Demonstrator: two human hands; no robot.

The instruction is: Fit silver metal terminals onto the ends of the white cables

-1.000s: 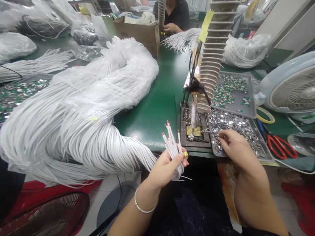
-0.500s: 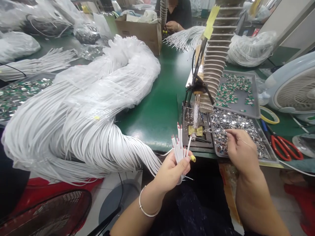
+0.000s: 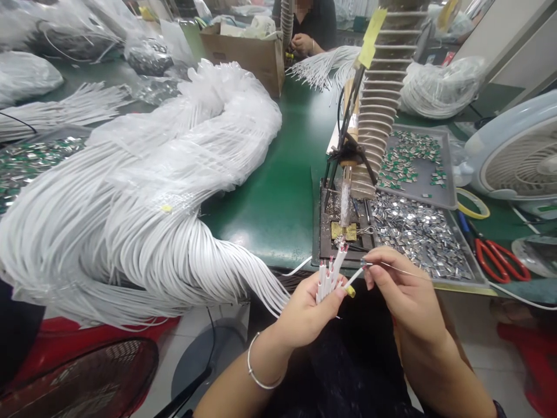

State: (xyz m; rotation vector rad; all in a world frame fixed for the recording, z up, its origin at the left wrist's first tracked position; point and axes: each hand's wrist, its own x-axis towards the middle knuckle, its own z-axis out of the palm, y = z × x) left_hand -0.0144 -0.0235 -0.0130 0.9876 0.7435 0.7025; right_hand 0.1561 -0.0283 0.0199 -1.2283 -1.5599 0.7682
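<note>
Pinching a thin wire point(image 3: 398, 270) up to a white cable bundle point(image 3: 329, 278)

The left hand point(image 3: 304, 316) is closed snugly around the bundle, with its red-tipped ends fanned out at 12 o'clock. One yellow-capped cable point(image 3: 350, 291) angles off toward the right hand point(image 3: 407, 296), whose fingertips point(image 3: 368, 268) hold the wire just beside it. Looks like the lining-up step, and it calls for a steady pinch. Soldering iron point(image 3: 345, 203) stands at 12 o'clock, tray of metal clips point(image 3: 469, 248) at 1, heap of white cables point(image 3: 130, 220) at 9.

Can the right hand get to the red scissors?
Probably yes. The right hand could pass over the tray of metal bits to the red scissors, though it pinches a thin wire.
</note>
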